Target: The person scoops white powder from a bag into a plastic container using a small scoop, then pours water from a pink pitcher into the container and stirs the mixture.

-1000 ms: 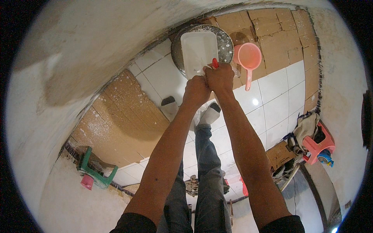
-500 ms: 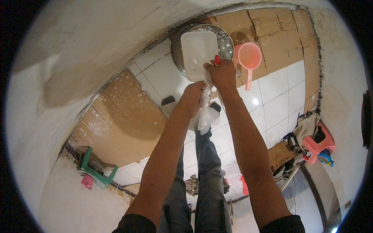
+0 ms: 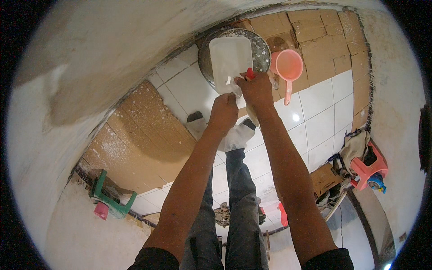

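My left hand (image 3: 225, 110) is closed, pinching clear plastic (image 3: 236, 91) that looks like a thin bag. Close beside it on the right, my right hand (image 3: 259, 92) is closed too, with a small red object (image 3: 250, 73) showing at its top; the kind of object cannot be made out. The plastic stretches between both hands. A small bright white patch shows at the right fingertips. Just beyond my hands, a whitish rectangular plastic tub (image 3: 231, 56) rests on a round, speckled dark metal tray (image 3: 205, 63). To its right is a pink dipper (image 3: 289, 65), its handle toward me.
Cardboard sheets (image 3: 324, 49) cover the tiled floor (image 3: 321, 103) at the far right, with more cardboard (image 3: 139, 130) at the left by the wall. A green stool (image 3: 105, 193) lies at the left. At the right a pink stool (image 3: 371, 166) has cloths beside it. My feet stand below my hands.
The plastic that hung down below my hands no longer hangs there in view. My left hand has shifted slightly, and the red object has tilted a little in my right hand.
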`<state>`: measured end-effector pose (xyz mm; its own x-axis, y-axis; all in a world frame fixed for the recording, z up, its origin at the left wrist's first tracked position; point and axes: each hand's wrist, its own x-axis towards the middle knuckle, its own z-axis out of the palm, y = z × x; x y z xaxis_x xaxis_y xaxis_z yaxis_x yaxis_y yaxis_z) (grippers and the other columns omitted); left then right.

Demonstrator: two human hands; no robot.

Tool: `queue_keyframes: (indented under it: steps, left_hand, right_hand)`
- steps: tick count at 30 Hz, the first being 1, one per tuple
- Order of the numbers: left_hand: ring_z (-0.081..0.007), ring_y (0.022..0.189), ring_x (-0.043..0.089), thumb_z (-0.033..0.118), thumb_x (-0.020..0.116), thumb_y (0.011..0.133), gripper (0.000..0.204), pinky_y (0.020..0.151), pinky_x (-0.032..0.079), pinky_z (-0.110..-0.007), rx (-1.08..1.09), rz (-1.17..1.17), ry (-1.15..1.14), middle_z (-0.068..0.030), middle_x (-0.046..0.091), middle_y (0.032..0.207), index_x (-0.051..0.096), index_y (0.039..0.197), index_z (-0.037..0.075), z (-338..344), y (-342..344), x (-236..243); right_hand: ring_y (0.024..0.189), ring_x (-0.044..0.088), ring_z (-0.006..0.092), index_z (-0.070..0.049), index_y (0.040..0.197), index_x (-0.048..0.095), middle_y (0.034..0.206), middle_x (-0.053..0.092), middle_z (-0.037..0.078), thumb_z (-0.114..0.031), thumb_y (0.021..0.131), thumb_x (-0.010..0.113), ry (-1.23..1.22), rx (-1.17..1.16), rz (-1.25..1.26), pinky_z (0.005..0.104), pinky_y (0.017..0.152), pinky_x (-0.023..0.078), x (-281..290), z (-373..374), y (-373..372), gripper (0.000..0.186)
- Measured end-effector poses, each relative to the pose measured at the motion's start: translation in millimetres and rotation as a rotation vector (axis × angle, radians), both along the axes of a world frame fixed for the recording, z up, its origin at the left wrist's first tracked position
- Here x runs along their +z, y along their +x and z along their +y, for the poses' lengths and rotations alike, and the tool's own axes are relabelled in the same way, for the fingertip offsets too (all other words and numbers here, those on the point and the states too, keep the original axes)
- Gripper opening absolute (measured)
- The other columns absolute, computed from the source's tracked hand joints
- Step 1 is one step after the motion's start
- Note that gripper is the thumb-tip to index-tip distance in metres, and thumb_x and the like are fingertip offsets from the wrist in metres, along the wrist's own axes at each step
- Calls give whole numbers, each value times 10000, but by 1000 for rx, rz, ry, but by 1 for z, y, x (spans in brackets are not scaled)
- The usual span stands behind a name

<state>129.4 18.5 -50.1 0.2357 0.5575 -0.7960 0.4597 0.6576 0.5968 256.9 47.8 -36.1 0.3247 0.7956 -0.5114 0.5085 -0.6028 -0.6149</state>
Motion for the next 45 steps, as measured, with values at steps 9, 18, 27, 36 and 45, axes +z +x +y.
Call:
queue_keyframes:
  steps: [9, 18, 27, 36, 45]
  left_hand:
    - [-215, 585, 560, 180, 435, 947, 197, 530, 507, -332, 403, -190, -324, -56, 571, 746, 541, 1009, 27, 12, 3, 4]
    - [-221, 776, 586, 10, 427, 872, 224, 586, 514, -306, 471, -549, -562, -192, 539, 1005, 470, 1086, -41, 2, -14, 22]
    - [-127, 489, 456, 245, 490, 953, 202, 422, 370, -291, 298, -298, -399, -2, 473, 621, 556, 903, 61, 0, -15, 14]
    - [-132, 497, 471, 446, 469, 965, 415, 444, 387, -304, 163, -266, -284, -32, 490, 584, 550, 863, 52, 6, -9, 16]
    - [-200, 615, 577, 290, 349, 1017, 337, 512, 481, -356, 244, -272, -215, -92, 594, 728, 544, 991, 16, 5, 4, 7]
  right_hand:
    - [781, 653, 384, -50, 876, 713, 814, 667, 207, -280, 795, 660, -15, -8, -9, 448, 716, 513, 8, -3, 2, 250]
    - [709, 667, 235, -16, 969, 712, 777, 693, 162, -256, 769, 712, 84, 11, -67, 356, 681, 502, -5, 0, 6, 312]
    - [779, 656, 377, -64, 851, 712, 788, 673, 188, -330, 795, 659, -5, -63, -13, 444, 724, 508, 12, 2, -6, 276]
    - [769, 652, 380, -63, 876, 707, 776, 665, 192, -312, 802, 654, 78, -57, 10, 435, 709, 508, 6, -5, 3, 265]
    - [747, 644, 394, -51, 894, 710, 774, 658, 210, -271, 813, 622, 62, -9, -91, 455, 688, 506, 13, -14, 1, 250]
